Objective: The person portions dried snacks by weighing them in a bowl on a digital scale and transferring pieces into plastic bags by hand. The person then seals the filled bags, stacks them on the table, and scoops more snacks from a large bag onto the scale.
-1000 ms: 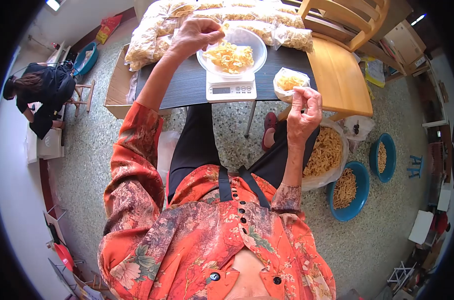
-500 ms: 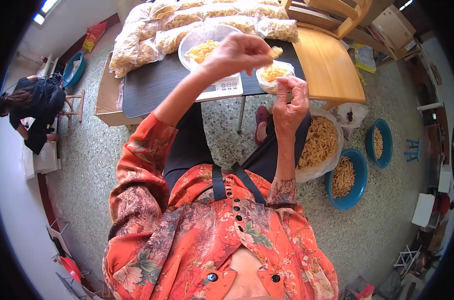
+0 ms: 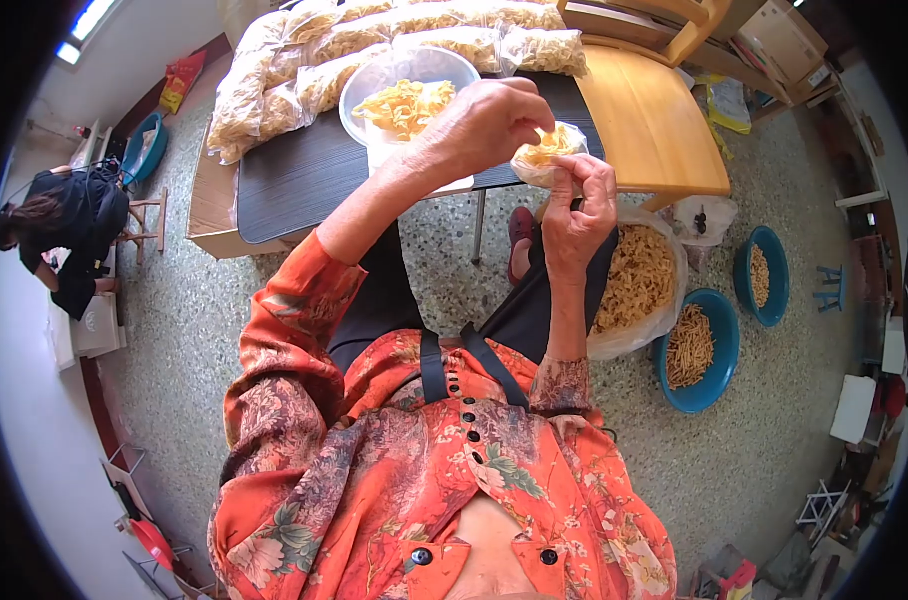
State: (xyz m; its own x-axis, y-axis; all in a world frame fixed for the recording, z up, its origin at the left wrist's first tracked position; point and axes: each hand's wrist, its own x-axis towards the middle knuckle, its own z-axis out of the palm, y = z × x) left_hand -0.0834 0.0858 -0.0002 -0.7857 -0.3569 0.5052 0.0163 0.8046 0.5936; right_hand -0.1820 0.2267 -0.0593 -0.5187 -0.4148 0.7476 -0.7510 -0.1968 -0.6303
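- Over the bag (image 3: 534, 172) at the table's (image 3: 299, 190) edge, the left hand (image 3: 489, 125) curls; its grip is unclear.
- Right hand (image 3: 580, 205) pinches the bag's rim.
- Bowl (image 3: 359, 82) holds pale pieces (image 3: 404, 108), near packs (image 3: 339, 75).

Dark wood-grained desk (image 3: 294, 190) with filled clear bags (image 3: 344, 80) along its far side, white scale (image 3: 461, 186) near its front edge.
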